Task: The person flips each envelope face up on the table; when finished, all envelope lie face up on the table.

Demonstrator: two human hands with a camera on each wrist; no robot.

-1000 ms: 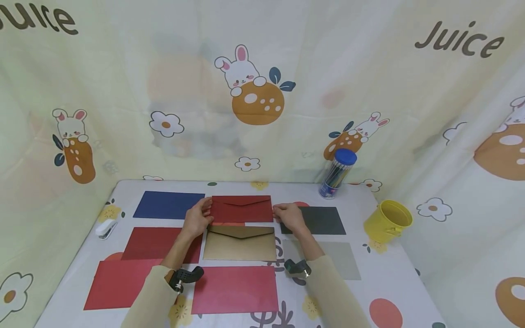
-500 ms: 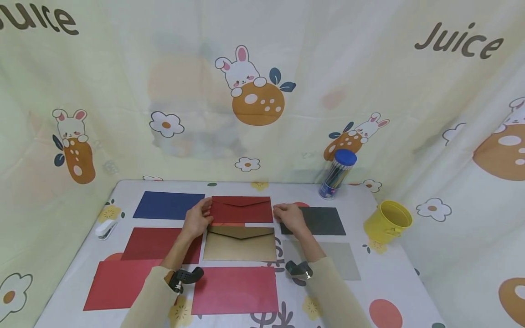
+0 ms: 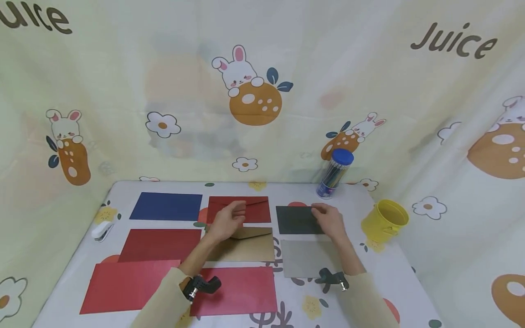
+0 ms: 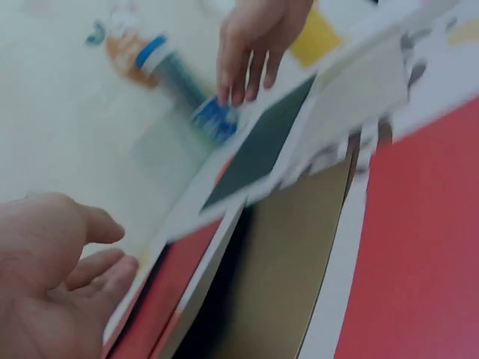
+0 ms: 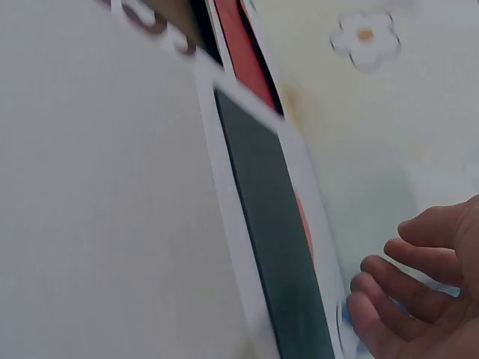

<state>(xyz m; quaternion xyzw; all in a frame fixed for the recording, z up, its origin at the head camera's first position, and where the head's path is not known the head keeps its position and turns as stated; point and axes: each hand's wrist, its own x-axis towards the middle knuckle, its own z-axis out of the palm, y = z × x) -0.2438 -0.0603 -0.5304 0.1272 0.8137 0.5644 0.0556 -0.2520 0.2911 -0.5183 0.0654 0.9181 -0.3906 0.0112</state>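
A person in cream sleeves works over a table point(image 3: 393, 269) laid with rows of envelopes, in front of a rabbit-print backdrop. The left hand point(image 3: 227, 222) hovers with fingers relaxed and loosely spread over the lower edge of the dark red envelope point(image 3: 254, 209), which lies flap up in the far row, and over the flap of the kraft-brown envelope point(image 3: 250, 243) just nearer the person; it grips nothing, and the left wrist view shows its palm open beside the red envelope's edge. The right hand point(image 3: 330, 219) rests over the right end of the black envelope point(image 3: 296, 219), which lies just right of the dark red envelope; its fingers are gently curved and hold nothing, though whether the fingertips actually touch the paper cannot be told from these blurred views. A grey envelope point(image 3: 307, 258) lies just in front of the black one. Left of the dark red envelope sits a navy envelope point(image 3: 166, 206), with more red envelopes point(image 3: 160, 243) in the rows nearer the person. Behind the black envelope stands a blue-lidded tube of pencils point(image 3: 334, 173); to its right is a yellow metal bucket point(image 3: 385, 219). A white stapler point(image 3: 101, 230) lies at the table's left edge.
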